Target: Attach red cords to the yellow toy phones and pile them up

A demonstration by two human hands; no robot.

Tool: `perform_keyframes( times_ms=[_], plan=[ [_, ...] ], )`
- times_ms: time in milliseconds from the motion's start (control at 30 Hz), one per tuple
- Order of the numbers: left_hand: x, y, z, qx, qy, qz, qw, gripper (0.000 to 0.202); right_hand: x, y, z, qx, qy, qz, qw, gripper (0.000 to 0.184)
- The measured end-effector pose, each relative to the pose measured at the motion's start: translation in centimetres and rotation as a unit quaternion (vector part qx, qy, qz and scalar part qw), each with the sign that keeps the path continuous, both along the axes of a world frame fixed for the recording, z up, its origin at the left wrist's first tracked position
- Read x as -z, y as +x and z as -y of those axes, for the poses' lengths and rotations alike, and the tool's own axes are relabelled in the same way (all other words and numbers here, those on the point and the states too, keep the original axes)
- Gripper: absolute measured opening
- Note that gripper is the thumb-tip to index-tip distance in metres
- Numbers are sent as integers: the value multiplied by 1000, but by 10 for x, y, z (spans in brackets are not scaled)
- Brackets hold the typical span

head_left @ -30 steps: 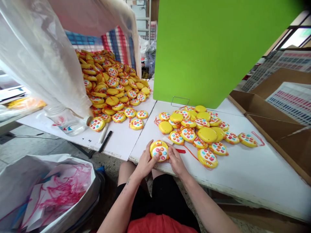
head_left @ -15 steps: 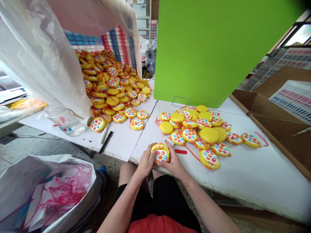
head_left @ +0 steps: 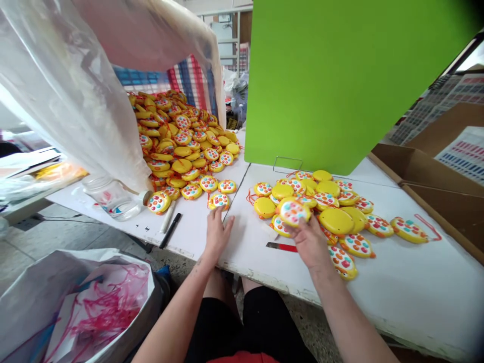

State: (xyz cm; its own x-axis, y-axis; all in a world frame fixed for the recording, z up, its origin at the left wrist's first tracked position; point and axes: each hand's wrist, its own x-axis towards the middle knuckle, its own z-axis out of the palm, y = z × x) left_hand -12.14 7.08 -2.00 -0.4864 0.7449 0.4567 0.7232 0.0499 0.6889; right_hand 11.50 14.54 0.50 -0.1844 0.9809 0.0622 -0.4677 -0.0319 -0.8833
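My right hand (head_left: 310,244) grips a yellow duck-faced toy (head_left: 293,212) by its near edge, its white front with coloured round buttons turned up. It is over the near left side of a pile of similar toys (head_left: 336,221). My left hand (head_left: 218,234) is open, thumb apart, fingertips close to another yellow toy (head_left: 219,201) with a button front; whether they touch it I cannot tell. A red-handled cutter knife (head_left: 282,247) lies on the table, partly behind my right hand.
A large heap of toys (head_left: 181,151) spills from a plastic-lined bag at the left. Nearby are a clear jar (head_left: 113,199), a black pen (head_left: 171,230) and a white pen (head_left: 167,217). A green board (head_left: 321,85) stands behind, cardboard boxes (head_left: 434,196) right, a scrap bag (head_left: 86,302) lower left.
Both hands held one toy at the table's front edge; now they are apart. My right hand has carried it right to the pile, and my left has let go and moved forward and left.
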Motion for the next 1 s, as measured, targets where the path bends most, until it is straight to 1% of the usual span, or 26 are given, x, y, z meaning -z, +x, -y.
perform_keyframes(
  times_ms=[33, 67, 100, 167, 200, 267, 300, 367, 433, 467, 533, 567, 600, 633, 667, 700, 767, 800, 833, 867, 933, 1000],
  plan=[
    [0, -11, -11, -25, -10, -28, 999, 50, -3, 3, -6, 19, 10, -34, 999, 48],
    [0, -21, -22, -46, -31, -45, 997, 56, -5, 4, -8, 22, 10, -53, 998, 46],
    [1, -29, -31, -61, -64, -55, 995, 60, -4, 4, -6, 8, 0, -56, 998, 45],
    [3, -39, -44, -67, -128, -70, 987, 65, 3, -1, 9, -59, -39, -23, 997, 43],
    [5, -41, -47, -61, -147, -81, 984, 62, 9, -5, 19, -100, -60, 2, 993, 43],
    [6, -41, -45, -38, -147, -105, 983, 47, 23, -15, 40, -162, -77, 45, 983, 41],
    [6, -39, -40, -23, -135, -113, 984, 38, 29, -19, 48, -179, -73, 63, 979, 40],
    [5, -30, -25, 11, -111, -107, 988, 23, 37, -24, 58, -192, -56, 92, 976, 42],
    [4, -13, -4, 60, -86, -81, 991, 21, 41, -26, 58, -194, -48, 108, 974, 48],
    [5, -1, 8, 95, -70, -66, 991, 23, 41, -26, 57, -195, -52, 112, 973, 53],
    [6, 24, 30, 194, -42, -32, 980, 25, 40, -26, 52, -186, -58, 125, 973, 57],
    [8, 35, 39, 258, -43, -15, 965, 27, 39, -25, 50, -175, -49, 140, 973, 56],
    [10, 45, 47, 299, -42, 7, 953, 26, 38, -24, 49, -163, -30, 161, 973, 54],
    [12, 52, 52, 323, -39, 30, 945, 29, 37, -24, 49, -153, -7, 180, 972, 50],
    [13, 57, 56, 328, -34, 53, 942, 36, 37, -23, 49, -148, 17, 192, 970, 47],
    [15, 59, 58, 317, -23, 77, 945, 48, 37, -23, 50, -150, 34, 193, 969, 45],
    [16, 59, 58, 292, -12, 122, 948, 74, 38, -22, 53, -161, 41, 167, 972, 47],
    [15, 59, 57, 286, -17, 140, 948, 80, 38, -21, 55, -167, 39, 149, 974, 49],
    [14, 58, 56, 281, -31, 154, 947, 79, 39, -20, 56, -172, 40, 139, 975, 50],
    [12, 58, 55, 274, -51, 161, 947, 74, 40, -19, 57, -177, 46, 138, 973, 52],
    [9, 61, 54, 247, -92, 161, 951, 61, 40, -16, 58, -190, 73, 159, 966, 52],
    [6, 65, 55, 221, -110, 161, 955, 54, 40, -15, 60, -201, 108, 190, 955, 52]
  ],
)
